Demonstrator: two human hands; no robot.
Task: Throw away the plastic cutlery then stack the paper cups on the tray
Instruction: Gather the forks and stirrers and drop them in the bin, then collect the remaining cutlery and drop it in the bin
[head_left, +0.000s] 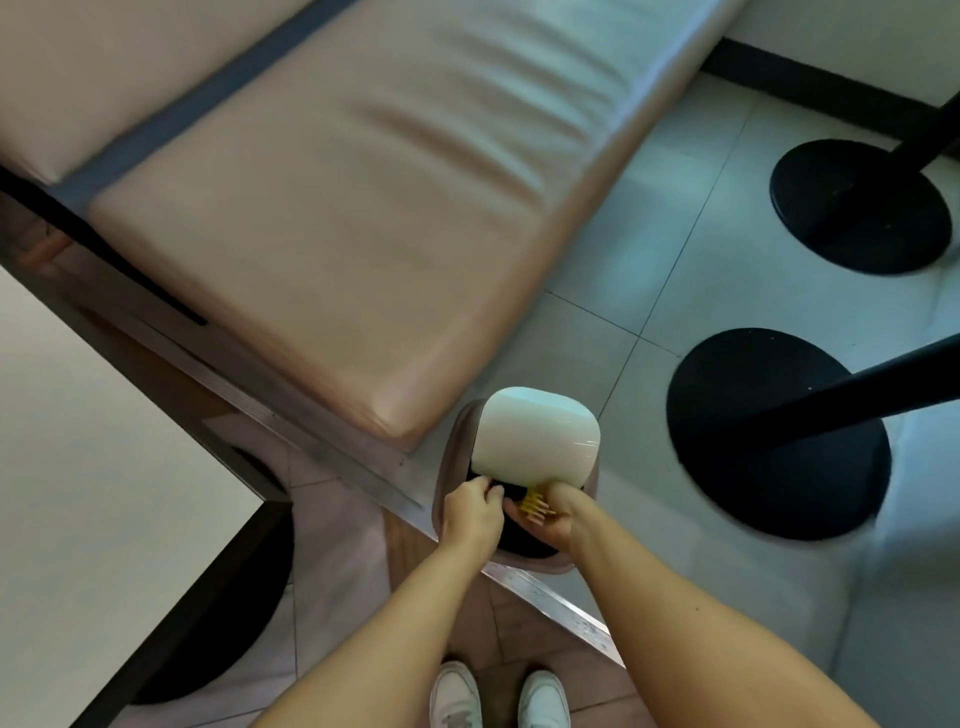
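Head view, looking down. Nearest you, well behind the grip, are your two white shoes (456, 696) on brown floor tiles, with both bare forearms reaching forward from the lower edge.

Your right hand (551, 522) is turned palm up, its fingers cupped round the yellow plastic cutlery (535, 503). The pronged ends stick out of the hand towards your left hand. The far ends are hidden under the lid. The cutlery is over the dark opening of the bin (445, 470), inside its brownish rim.

Your left hand (470, 512) is just left of the grip, apart from the cutlery, with its fingers curled at the near left corner of the lid (537, 436). You cannot tell whether those fingers pinch the lid's edge or only rest against it. The white, rounded lid is tilted up just beyond the grip and covers the far part of the opening. Your right hand's knuckles are under its near edge.

A metal floor strip (332, 447) runs diagonally under the bin, passing left of the grip and behind it.

Well left of the grip is a pale table (78, 467) with a dark edge. Beyond the grip, the corner of a tan padded bench (337, 234) is just beside the bin. To the right of the grip, on pale grey tiles (623, 260), stand two round black bases, one near (774, 436) and one farther (860, 205), each with a dark pole.
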